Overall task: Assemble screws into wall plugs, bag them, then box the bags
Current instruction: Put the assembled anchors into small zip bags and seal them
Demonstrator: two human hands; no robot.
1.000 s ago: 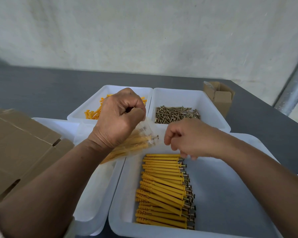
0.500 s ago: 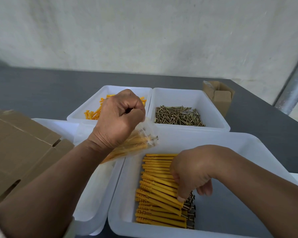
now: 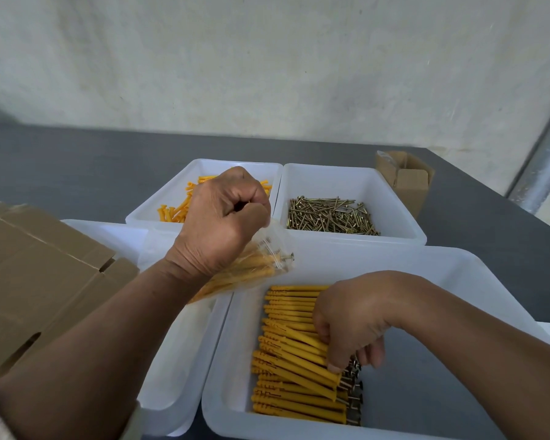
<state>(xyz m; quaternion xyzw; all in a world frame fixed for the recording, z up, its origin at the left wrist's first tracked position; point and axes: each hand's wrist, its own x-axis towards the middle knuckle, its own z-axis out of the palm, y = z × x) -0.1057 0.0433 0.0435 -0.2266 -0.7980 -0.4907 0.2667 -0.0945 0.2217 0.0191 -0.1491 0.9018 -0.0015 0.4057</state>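
step: bagging | left hand (image 3: 223,223) fist grips clear bag (image 3: 267,265) | right hand (image 3: 353,322) fingertips (image 3: 333,366) pinch 1 assembled plug (image 3: 299,357) | next: lift it, feed into bag mouth

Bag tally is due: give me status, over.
Left hand grips bag of plugs. Right hand pinches assembled plugs in near tray. Nothing in the way.

A clear bag (image 3: 262,265) in left hand (image 3: 223,223) — right hand (image 3: 353,319) on yellow plugs (image 3: 292,376)
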